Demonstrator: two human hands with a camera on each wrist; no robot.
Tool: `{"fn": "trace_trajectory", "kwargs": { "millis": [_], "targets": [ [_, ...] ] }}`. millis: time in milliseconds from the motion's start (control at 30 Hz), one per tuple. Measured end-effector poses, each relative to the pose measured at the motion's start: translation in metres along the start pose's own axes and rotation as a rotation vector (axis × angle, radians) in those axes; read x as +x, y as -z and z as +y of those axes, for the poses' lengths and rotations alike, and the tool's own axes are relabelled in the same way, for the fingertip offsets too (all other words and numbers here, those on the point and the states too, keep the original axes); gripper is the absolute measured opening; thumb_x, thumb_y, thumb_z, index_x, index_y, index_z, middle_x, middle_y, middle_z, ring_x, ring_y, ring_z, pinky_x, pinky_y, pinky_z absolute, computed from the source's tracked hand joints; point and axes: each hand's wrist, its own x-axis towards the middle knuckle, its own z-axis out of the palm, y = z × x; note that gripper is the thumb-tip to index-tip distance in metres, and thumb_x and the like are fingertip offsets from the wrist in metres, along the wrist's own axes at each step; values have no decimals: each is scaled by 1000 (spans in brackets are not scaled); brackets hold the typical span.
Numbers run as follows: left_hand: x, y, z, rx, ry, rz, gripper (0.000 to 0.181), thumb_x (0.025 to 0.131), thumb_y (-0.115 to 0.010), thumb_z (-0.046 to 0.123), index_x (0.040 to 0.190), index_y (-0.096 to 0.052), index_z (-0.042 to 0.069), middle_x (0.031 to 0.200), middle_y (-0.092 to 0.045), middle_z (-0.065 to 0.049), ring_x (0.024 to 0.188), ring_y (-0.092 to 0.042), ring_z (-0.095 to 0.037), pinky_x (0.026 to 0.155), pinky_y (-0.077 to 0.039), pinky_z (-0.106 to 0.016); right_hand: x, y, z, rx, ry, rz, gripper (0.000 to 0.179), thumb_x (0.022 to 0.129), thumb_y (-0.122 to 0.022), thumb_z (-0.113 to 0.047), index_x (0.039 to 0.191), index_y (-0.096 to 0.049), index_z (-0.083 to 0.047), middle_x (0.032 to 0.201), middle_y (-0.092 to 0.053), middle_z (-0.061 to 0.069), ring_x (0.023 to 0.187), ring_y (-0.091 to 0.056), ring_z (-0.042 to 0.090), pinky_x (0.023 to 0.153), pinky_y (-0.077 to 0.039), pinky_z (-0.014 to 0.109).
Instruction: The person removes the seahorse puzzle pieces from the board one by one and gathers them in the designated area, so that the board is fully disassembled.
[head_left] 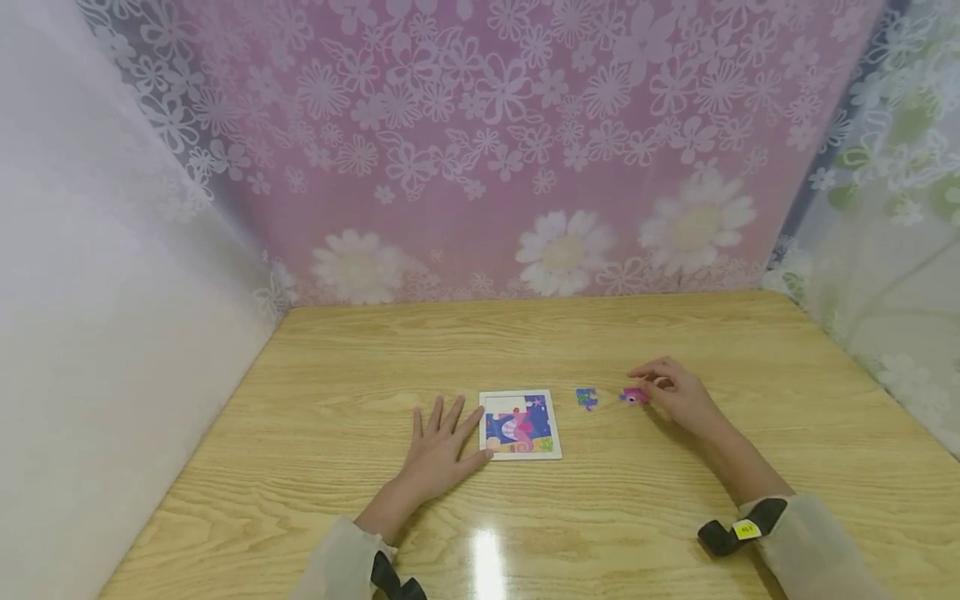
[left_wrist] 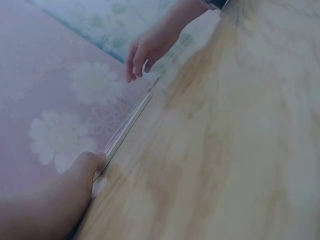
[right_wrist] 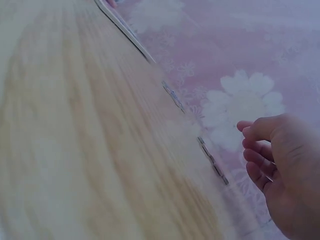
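Observation:
A square puzzle tray [head_left: 556,427] with a white frame lies on the table, partly filled with a seahorse picture; a white gap shows at its upper left. My left hand [head_left: 438,461] lies spread, its thumb and index fingertip touching the tray's left edge. Beside the pink puzzle piece with an eye on it [head_left: 634,396], my right hand [head_left: 684,403] hovers with loosely bent fingers. In the right wrist view that piece [right_wrist: 212,161] lies flat on the table, apart from the fingertips. Between tray and pink piece lies a blue and green puzzle piece [head_left: 586,397].
The wood-grain table [head_left: 615,525] runs back to a pink flowered curtain [head_left: 450,167]. A pale wall [head_left: 127,275] stands at the left, and a whitish leaf-patterned curtain [head_left: 892,292] borders the right side.

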Motion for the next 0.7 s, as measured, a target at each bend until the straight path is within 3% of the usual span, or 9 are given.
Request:
{"fn": "trace_trajectory", "kwargs": {
  "millis": [100,233,400,467,633,700],
  "targets": [
    [0,0,0,-6,4,-5,68,90,-35,63,145,-31,23,149,-18,-14,134,-4,-41,99,3,-63,4,0,-10,15,39,-6,17,89,-57,2,104,-65,1,99,-56,11,85,-50,9,68,-45,18],
    [1,-2,-1,2,16,-11,70,89,-33,65,146,-29,25,150,-17,-12,135,-3,-39,100,4,-62,11,-4,-26,56,97,-27,16,88,-58,1,103,-66,2,97,-57,13,82,-52,13,65,-47,22],
    [0,-2,-2,-4,22,-9,70,89,-32,65,146,-28,26,150,-16,-12,135,-2,-38,99,6,-61,22,-18,-44,51,108,-76,15,87,-60,1,101,-67,0,96,-57,11,82,-52,17,65,-47,26],
    [0,-2,-2,-8,21,-9,69,89,-33,65,146,-29,25,150,-16,-12,135,-2,-39,99,6,-62,26,-22,-61,50,116,-106,16,86,-60,5,100,-66,2,95,-57,13,81,-52,20,64,-48,28],
    [0,-2,-1,-1,20,-13,69,89,-32,65,146,-29,25,150,-16,-11,135,-2,-39,100,6,-62,35,-39,-70,79,139,-180,15,87,-61,0,101,-67,0,94,-56,11,81,-51,22,66,-48,29],
    [0,-2,-1,0,17,-14,70,89,-31,65,146,-28,25,150,-15,-11,135,-2,-38,99,6,-61,39,-49,-64,90,142,-205,15,87,-62,-3,102,-68,-3,95,-56,8,81,-51,20,65,-48,28]
  ]
}}
